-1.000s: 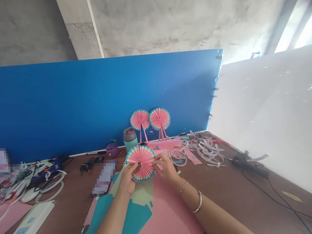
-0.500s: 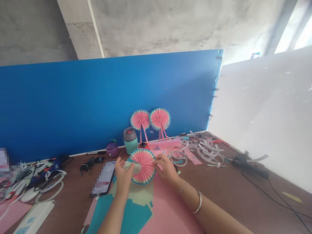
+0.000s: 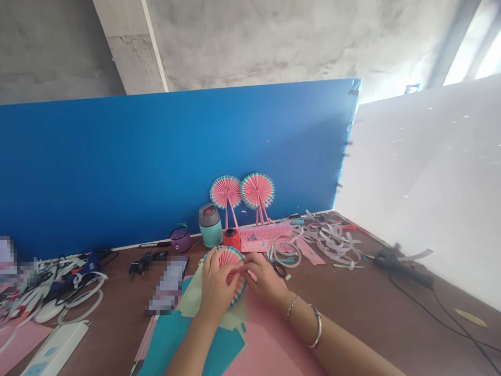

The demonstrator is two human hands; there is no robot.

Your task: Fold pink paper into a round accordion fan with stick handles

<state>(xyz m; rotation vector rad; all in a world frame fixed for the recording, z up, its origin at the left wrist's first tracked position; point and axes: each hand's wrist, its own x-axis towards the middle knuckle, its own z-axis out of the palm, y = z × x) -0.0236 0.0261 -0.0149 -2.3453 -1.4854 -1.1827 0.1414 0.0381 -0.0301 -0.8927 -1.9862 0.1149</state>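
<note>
Just below the hands, a teal sheet [image 3: 225,344] and a pink sheet [image 3: 274,339] run out of view. The left hand [image 3: 216,284] lies across a round pleated fan [image 3: 231,255], hiding much of it; whether it grips, I cannot tell. Fingertips close together with it, the right hand [image 3: 264,277] pinches the fan's right edge, the contact covered. Left of them, a phone [image 3: 168,286] is pixelated; beyond, two standing fans [image 3: 257,190] overlap.
</note>
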